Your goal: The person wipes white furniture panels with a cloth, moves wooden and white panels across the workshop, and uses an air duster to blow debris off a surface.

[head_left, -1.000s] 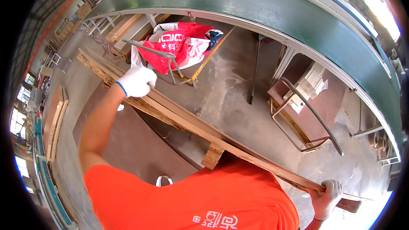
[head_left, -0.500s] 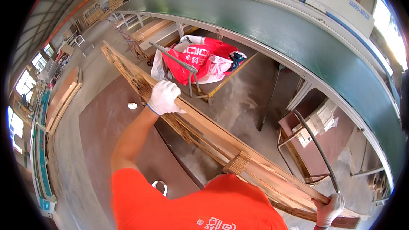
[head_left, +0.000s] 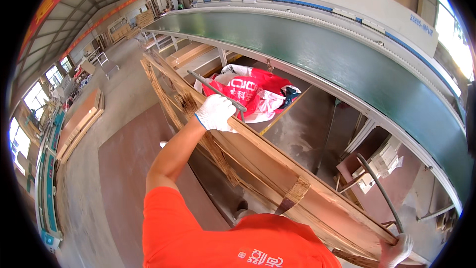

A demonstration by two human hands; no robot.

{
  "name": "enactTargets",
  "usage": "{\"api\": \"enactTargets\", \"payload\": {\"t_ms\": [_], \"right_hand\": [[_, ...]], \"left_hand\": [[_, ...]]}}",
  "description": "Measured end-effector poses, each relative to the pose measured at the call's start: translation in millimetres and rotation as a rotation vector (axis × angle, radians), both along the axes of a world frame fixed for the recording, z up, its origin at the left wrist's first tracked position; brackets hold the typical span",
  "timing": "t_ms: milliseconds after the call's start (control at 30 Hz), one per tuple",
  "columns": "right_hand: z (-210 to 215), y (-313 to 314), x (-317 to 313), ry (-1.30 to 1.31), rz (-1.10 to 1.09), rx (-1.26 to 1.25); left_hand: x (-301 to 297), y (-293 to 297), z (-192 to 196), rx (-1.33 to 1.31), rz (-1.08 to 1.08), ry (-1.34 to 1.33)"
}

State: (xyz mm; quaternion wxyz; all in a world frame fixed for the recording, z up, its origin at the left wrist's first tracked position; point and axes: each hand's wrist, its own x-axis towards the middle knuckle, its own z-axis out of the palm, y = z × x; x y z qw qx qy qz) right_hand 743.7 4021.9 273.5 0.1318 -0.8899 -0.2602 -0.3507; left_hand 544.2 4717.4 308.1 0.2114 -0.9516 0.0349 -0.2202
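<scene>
Left hand [head_left: 216, 113]: gloved in white; grip closed over the upper edge of the wooden board, at the middle of the scene
Right hand [head_left: 396, 250]: gloved in white, seen at the near right rim; grip clamped on the near end of the same board
Wooden board [head_left: 258, 168]: long, worn and flat, stood on its long edge and tilted; carried between both hands; it is run from the far left to the near right, with its far end pointed toward the open hall
Strap on board [head_left: 292, 196]: a woven tan and dark band, wrapped across the face of the board near its right end
Conveyor belt [head_left: 347, 64]: broad, dark green, curved across the far and right side, carried on a pale metal frame above the floor
Red and white sack [head_left: 248, 94]: crumpled, lain under the belt, just beyond the left hand
Metal bar [head_left: 218, 91]: thin and grey, seen just behind the left hand; contact with the glove cannot be told
Curved dark rod [head_left: 379, 188]: seen at the near right, above the right hand
Floor [head_left: 124, 164]: grey concrete with a brown sheet laid on it, left of the board
Orange shirt [head_left: 218, 240]: worn by the person, filling the near centre
</scene>
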Motion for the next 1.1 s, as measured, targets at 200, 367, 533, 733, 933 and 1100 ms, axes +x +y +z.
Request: {"api": "enactTargets", "payload": {"t_ms": [200,367,533,733,933,1100], "right_hand": [[16.0,90.5,-16.9,-0.056,-0.005,-0.02],[17.3,173.4,-38.5,-0.015,0.037,0.069],[9.0,240.8,-51.0,-0.014,0.026,0.01],[20.5,343.9,-79.7,0.017,-0.014,0.039],[21.4,464.4,-91.5,-0.018,0.015,0.028],[29.9,592.4,-119.4,0.023,0.066,-0.016]], "left_hand": [[-13.2,100.9,22.9,0.029,-0.039,-0.015],[-29.3,173.5,30.3,0.015,-0.05,-0.08],[-48.2,234.0,49.3,0.055,0.0,-0.055],[-78.6,331.4,54.2,0.057,0.026,-0.029],[-101.6,443.7,53.3,0.093,0.178,0.08],[-146.6,543.7,28.8,0.019,0.314,0.178]]}}
